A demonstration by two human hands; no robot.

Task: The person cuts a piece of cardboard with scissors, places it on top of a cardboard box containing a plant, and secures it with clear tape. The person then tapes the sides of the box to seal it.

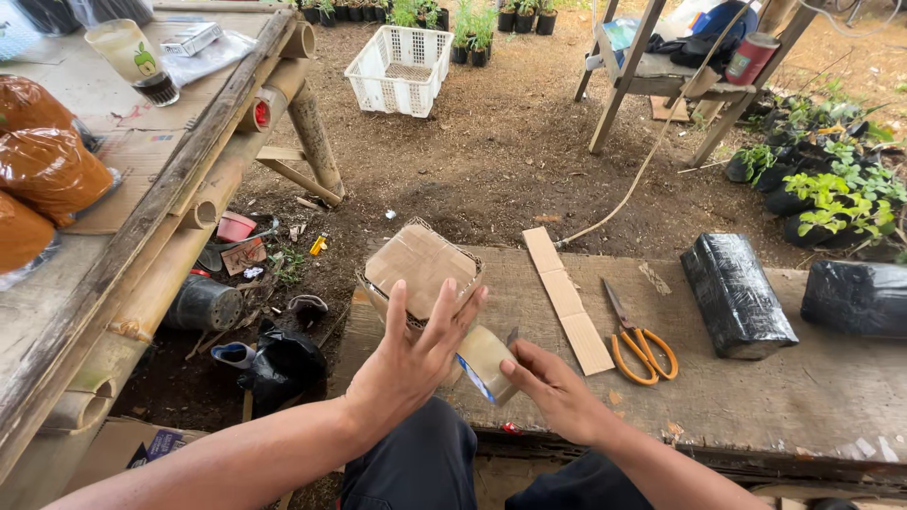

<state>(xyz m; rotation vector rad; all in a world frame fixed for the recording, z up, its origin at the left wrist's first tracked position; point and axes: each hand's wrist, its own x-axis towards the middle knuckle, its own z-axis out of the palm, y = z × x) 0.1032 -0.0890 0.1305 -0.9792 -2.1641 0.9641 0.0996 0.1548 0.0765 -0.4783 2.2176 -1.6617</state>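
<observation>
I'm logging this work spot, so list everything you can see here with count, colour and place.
Small cardboard-wrapped box: one, brown, on the wooden bench by the left hand.
Clear packing tape roll: one, held between the hands.
Flat cardboard strip: one, tan, bench middle.
Orange-handled scissors: one, right of the strip.
Black plastic-wrapped parcels: two, bench right.
White plastic crate: one, on the dirt, top centre.
Orange-brown filled bags: three, bamboo table, left.
Plastic drink cup: one, table top left.
Potted green seedlings: several, black pots, right.
Wooden ladder frame: one, top right.
Left hand: open, fingers spread against the box.
Right hand: gripping the tape roll.
</observation>
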